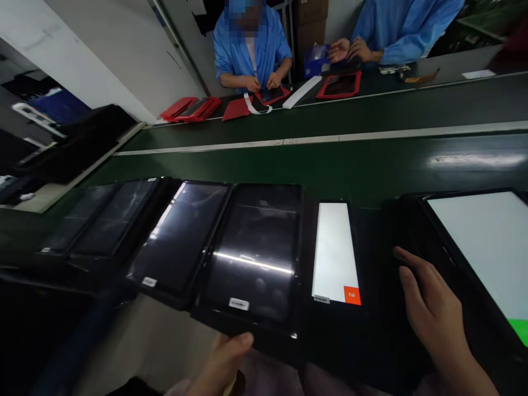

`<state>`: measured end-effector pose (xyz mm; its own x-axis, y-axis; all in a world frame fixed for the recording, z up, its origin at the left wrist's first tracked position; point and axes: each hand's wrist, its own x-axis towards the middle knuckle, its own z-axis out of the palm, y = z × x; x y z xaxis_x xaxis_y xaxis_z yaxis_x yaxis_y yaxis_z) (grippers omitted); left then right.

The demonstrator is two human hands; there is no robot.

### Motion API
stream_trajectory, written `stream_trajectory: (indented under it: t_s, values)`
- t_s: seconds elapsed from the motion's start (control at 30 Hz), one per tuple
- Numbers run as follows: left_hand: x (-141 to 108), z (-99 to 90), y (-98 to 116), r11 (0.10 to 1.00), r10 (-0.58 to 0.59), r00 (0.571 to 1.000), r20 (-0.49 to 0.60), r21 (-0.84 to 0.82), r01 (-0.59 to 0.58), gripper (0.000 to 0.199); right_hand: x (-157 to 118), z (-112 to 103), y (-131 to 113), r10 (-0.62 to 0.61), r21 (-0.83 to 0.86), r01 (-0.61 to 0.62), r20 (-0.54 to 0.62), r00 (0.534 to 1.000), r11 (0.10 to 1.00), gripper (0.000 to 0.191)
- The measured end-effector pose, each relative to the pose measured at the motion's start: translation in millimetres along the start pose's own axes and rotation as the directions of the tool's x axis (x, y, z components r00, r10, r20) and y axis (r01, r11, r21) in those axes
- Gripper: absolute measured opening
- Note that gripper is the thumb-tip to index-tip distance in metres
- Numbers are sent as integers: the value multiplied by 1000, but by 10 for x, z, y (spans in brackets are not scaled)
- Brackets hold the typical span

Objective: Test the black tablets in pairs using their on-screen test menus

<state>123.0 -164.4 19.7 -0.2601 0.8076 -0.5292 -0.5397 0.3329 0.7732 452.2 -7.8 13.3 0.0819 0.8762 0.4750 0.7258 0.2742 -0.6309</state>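
Observation:
At the near edge, my left hand (226, 352) grips the black tray (264, 336), thumb on top and fingers hidden below. A dark-screened tablet (256, 247) with a small barcode label lies on that tray. My right hand (433, 308) is open and holds nothing, its index finger and thumb apart. Left of it, a lit white screen (335, 250) shows an orange box reading "Fail". To its right lies a large tablet (478, 242) with a white screen and a green corner, partly cut off by the frame.
More dark tablets (177, 236) lie in a row to the left. Beyond the green bench (330, 165) runs a white strip (284, 141). Across it, two people in blue coats (268, 49) work beside red cases (193, 109) and a white bar (303, 92).

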Motion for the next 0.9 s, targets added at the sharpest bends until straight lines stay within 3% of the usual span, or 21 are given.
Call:
stream_trajectory:
  t_s: [0.1,0.17,0.2,0.23,0.27,0.3,0.33,0.37,0.43,0.47,0.53,0.57,0.6,0.67,0.73,0.9]
  values:
    - [55,555,-201,995,-49,988,144,95,35,84,-6,-88,-57,13,111,-19,58,998,994,44]
    - [33,811,-205,945,-229,914,336,303,126,80,-9,-96,-129,14,175,-24,54,998,984,42]
    - [6,888,-151,896,-335,824,457,424,130,77,-3,-74,-166,-9,183,-1,53,999,983,42]
    - [-24,933,-59,844,-423,708,566,530,81,73,9,-34,-199,-52,169,43,50,997,985,42]
    - [-46,951,67,798,-484,583,653,602,-12,66,29,25,-227,-108,133,101,49,993,986,43]
    - [-49,954,220,761,-508,490,709,635,-129,57,60,101,-249,-163,85,159,45,986,984,44]
    - [-24,950,392,730,-484,475,735,639,-245,47,103,190,-263,-205,38,203,39,978,978,47]
    - [40,947,573,690,-403,543,736,635,-348,39,157,289,-272,-230,0,230,32,973,973,51]
    - [296,969,922,567,-48,750,659,636,-523,29,301,493,-278,-208,-18,208,13,978,978,60]
    - [481,998,1075,484,175,779,602,637,-601,24,386,588,-278,-181,-10,181,7,983,983,62]
    - [915,1086,1314,267,467,685,559,650,-712,29,561,742,-275,-137,11,137,-3,991,990,62]
    - [1134,1141,1395,142,539,643,544,694,-706,33,638,796,-273,-123,17,123,-8,992,992,61]
    - [1333,1198,1451,19,576,629,523,760,-650,37,703,834,-269,-114,22,114,-14,993,993,59]
    - [1629,1302,1500,-113,580,643,500,831,-544,41,781,865,-259,-99,31,100,-24,995,995,54]
    - [1764,1373,1500,-154,566,665,487,855,-495,42,797,854,-247,-84,42,85,-28,996,995,49]
    - [1705,1419,1506,-247,532,711,461,887,-391,42,780,774,-225,-54,79,52,28,998,996,46]
